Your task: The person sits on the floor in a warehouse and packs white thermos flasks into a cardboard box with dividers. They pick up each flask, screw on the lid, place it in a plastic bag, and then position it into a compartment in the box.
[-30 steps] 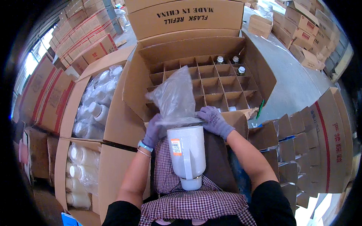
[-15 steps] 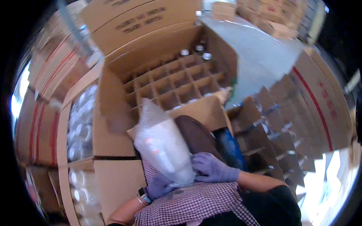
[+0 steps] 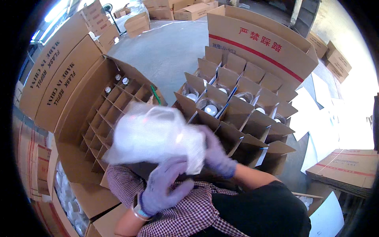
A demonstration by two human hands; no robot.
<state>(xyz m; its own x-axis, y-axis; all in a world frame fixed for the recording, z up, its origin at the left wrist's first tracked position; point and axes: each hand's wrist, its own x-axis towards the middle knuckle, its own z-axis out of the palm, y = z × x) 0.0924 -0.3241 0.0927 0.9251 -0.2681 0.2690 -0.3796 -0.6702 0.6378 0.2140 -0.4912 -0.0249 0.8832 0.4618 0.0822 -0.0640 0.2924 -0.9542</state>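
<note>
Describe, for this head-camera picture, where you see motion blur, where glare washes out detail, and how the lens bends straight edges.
Head view: the white plastic-wrapped bundle and the gloved left hand and right hand are smeared by motion blur; the divided carton stays fairly sharp. Glare washes out the floor at the right rim, near the white sheets. Straight carton edges bow outward near the dark circular border.

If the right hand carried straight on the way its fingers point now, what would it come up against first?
The right hand, gloved, already grips the white bagged item, its fingers pointing up and left. Straight on, it would probably meet the open divided carton behind the bag, though motion blur and unclear depth make this uncertain.
</note>
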